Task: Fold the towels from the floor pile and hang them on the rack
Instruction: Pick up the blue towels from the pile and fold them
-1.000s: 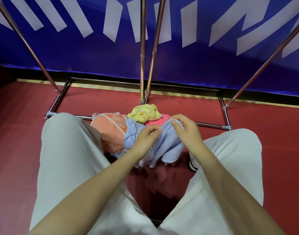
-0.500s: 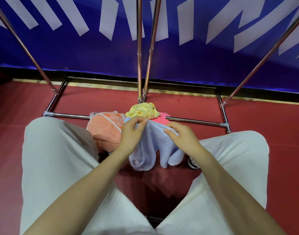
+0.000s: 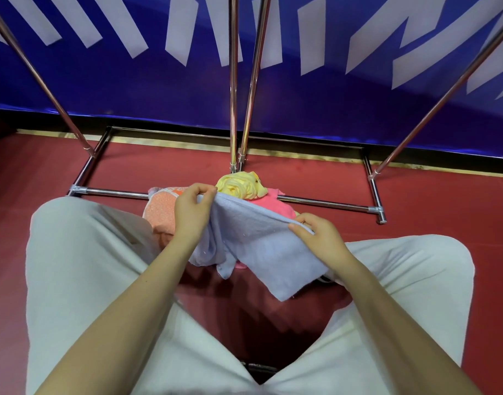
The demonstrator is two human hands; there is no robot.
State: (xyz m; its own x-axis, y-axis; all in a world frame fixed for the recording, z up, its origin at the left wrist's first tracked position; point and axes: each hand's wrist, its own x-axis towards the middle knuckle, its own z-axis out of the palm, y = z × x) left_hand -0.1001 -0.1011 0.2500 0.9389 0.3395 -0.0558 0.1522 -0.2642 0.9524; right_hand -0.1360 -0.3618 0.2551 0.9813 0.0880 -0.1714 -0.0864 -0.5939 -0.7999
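Observation:
A light blue towel (image 3: 256, 246) hangs between my knees, its top edge stretched between both hands. My left hand (image 3: 191, 212) pinches the far left corner, and my right hand (image 3: 320, 238) pinches the edge nearer to me on the right. Behind the towel lies the floor pile: an orange patterned towel (image 3: 160, 209), a crumpled yellow towel (image 3: 241, 188) and a pink towel (image 3: 273, 202). The chrome rack (image 3: 233, 81) rises just beyond the pile, and its base bar (image 3: 324, 205) runs along the floor under the pile.
My knees in pale trousers (image 3: 82, 252) flank the pile on both sides. Slanted rack poles (image 3: 45, 81) lean outward at left and right. A blue banner wall (image 3: 330, 104) stands right behind the rack. The floor (image 3: 444, 201) is red.
My hands have spread apart and drawn the bunched blue towel out along its top edge. The left hand rose toward the yellow towel; the right hand moved right and nearer to me.

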